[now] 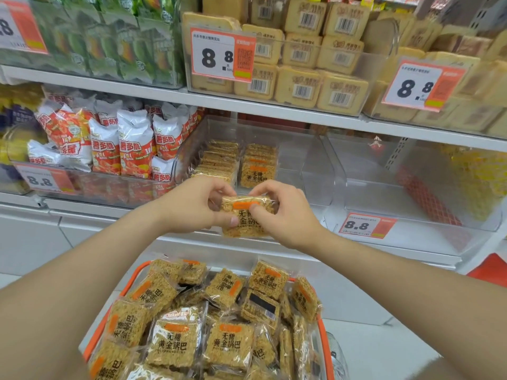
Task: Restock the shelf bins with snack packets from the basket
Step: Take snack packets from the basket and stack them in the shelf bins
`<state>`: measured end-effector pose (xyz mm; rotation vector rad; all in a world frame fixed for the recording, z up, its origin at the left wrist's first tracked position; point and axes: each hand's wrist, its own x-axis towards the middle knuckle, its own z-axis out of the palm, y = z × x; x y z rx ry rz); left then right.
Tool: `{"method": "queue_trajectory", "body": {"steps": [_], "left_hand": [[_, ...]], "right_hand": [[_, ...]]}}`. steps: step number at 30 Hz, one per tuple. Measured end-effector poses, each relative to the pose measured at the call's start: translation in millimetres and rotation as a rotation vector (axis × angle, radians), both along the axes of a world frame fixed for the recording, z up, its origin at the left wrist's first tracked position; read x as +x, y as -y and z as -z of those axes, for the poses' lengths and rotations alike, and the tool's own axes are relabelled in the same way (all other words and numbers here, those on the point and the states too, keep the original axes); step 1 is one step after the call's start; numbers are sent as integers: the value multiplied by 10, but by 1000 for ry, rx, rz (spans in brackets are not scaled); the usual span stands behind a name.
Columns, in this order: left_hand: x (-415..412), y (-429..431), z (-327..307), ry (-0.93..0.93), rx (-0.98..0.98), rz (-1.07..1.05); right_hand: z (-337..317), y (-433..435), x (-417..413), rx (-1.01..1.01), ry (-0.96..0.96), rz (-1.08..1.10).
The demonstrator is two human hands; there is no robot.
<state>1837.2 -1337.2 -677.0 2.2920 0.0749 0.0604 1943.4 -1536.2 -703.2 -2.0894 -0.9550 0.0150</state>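
Both hands hold one golden rice-cracker packet (242,226) upright in front of the middle shelf. My left hand (192,204) grips its left edge, and my right hand (285,212) pinches its top right corner. Just behind them a clear shelf bin (315,160) holds two short rows of the same packets (238,163) at its left side. Below, an orange basket (138,272) is piled with several more of these packets (192,330).
A bin of red and white chip bags (120,149) stands to the left. To the right is a clear bin (411,193) with an 8.8 price tag (365,224). The shelf above carries yellow boxed snacks (301,67) and green packets (115,42).
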Motion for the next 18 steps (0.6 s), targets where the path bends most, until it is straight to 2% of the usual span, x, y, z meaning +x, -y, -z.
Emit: {"method": "queue_trajectory", "body": {"steps": [4, 6, 8, 11, 18], "left_hand": [[50, -8, -17, 253, -10, -212], [130, -13, 20, 339, 57, -273], [228, -45, 77, 352, 221, -276], [350, -67, 163, 247, 458, -257], [559, -107, 271, 171, 560, -270]], "right_hand": [[-244, -24, 84, 296, 100, 190], [-310, -42, 202, 334, 109, 308], [-296, -79, 369, 265, 64, 370], [-230, -145, 594, 73, 39, 335], [-35, -421, 1016, -334, 14, 342]]}}
